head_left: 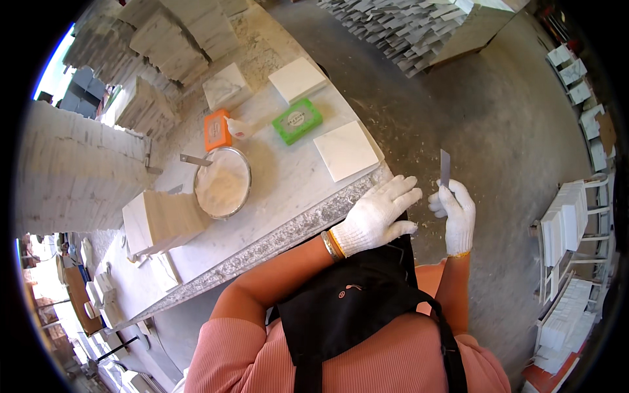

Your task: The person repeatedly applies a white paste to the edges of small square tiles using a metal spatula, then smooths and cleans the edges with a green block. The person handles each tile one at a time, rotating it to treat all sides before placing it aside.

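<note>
My left hand point(375, 217), in a white knit glove, is open with its fingers stretched out at the table's front edge, nearest a square white marble tile point(344, 152). My right hand point(458, 213), gloved alike, is closed on a flat grey metal scraper blade point(445, 167) that points upward, out past the table's edge over the floor. Left on the table stands a round bowl of pale powdery paste point(224, 187), with a metal spatula point(195, 160) leaning on its rim. Behind the tile lies a green box point(297, 121); an orange box point(217, 130) stands near the bowl.
The stone table point(275, 196) has a rough front edge. A tile stack point(160, 223) and a tall slab pile point(78, 173) stand at its left. More tiles point(297, 80) lie at the back. A large heap of pieces point(400, 29) and a tile rack point(565, 223) stand beyond the floor.
</note>
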`<state>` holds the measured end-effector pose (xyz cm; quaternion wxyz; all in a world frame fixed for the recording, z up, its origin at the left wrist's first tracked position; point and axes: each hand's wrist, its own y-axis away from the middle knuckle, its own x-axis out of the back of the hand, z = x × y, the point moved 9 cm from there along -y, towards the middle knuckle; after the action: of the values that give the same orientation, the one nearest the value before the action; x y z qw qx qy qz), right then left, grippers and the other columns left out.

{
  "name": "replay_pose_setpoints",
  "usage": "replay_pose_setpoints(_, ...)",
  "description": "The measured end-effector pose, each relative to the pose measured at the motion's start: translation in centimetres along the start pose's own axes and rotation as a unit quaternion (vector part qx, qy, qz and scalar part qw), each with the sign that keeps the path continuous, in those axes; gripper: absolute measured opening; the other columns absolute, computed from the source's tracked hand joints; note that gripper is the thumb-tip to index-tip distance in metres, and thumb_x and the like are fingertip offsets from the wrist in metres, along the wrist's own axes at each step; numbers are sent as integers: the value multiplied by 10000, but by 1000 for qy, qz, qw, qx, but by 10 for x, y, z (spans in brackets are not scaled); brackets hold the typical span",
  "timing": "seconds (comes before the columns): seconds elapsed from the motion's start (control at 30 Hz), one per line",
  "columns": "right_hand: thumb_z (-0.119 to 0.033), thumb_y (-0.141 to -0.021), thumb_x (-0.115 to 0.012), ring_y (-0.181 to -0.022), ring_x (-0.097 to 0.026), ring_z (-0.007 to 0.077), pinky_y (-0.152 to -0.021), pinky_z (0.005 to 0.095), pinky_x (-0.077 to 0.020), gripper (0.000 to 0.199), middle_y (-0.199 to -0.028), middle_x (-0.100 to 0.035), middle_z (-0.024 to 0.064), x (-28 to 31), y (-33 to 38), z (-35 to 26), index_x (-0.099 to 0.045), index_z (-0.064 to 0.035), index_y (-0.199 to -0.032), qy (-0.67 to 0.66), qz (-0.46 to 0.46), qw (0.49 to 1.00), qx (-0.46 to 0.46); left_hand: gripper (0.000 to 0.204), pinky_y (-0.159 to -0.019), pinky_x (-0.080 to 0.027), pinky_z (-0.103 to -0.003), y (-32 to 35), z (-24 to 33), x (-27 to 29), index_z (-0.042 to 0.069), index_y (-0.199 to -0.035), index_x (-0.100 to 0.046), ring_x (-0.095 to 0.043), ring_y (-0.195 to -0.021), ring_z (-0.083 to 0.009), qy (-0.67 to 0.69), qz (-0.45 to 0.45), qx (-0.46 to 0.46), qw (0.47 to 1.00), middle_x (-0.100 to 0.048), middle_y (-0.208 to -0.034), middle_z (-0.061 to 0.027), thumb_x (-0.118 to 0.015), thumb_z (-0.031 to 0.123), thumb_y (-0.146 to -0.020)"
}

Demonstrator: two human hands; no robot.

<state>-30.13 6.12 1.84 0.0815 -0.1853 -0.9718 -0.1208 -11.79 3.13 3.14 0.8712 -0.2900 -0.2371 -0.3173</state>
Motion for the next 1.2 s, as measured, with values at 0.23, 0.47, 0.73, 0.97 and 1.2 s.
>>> replay_pose_setpoints(0.23,-231,-1007,-586,-699,-628,115,-633,258,-484,272,-830,-694,72,-5,-1,19,-656,-13,-1154,-14,-5,1000,-27,820,-1084,-368,-518,-21,-65,84,53,-1342,-525,-476,-1306,-404,-298,124,159,933,-578,-1304,-205,-849,402,-674)
replay_pose_setpoints(0.47,-288,-1009,-588,-785,-667,137,-705,282,-510,288,-911,-714,77,-33,-1,11,-653,-22,-1101,-22,-35,999,-20,797,-1028,-418,-478,-37,-83,88,42,-1293,-533,-531,-1241,-371,-255,64,204,943,-575,-1292,-206,-855,368,-641)
replay_pose_setpoints(0.73,-270,-1011,-574,-781,-677,164,-688,296,-511,305,-900,-710,90,-42,1,-2,-611,-16,-1177,-69,-69,994,-40,827,-1037,-469,-439,-1,-67,122,35,-1428,-502,-601,-1190,-323,113,196,162,961,-610,-1320,-175,-787,456,-776)
replay_pose_setpoints(0.97,-231,-975,-606,-753,-674,157,-637,265,-486,308,-925,-720,98,-73,1,-32,-594,-17,-1195,-117,-107,987,12,780,-1102,-416,-576,38,-59,52,46,-1469,-446,-536,-1298,-376,915,116,185,340,-478,-1481,-211,-482,638,-962)
replay_pose_setpoints(1.2,-178,-919,-584,-627,-583,111,-555,234,-420,287,-814,-659,65,-94,1,-43,-580,-5,-1149,-135,-147,980,19,1143,-1006,-342,-797,63,-56,51,33,-1543,-335,-450,-1301,-598,885,114,188,411,-410,-1519,-284,-378,902,-802)
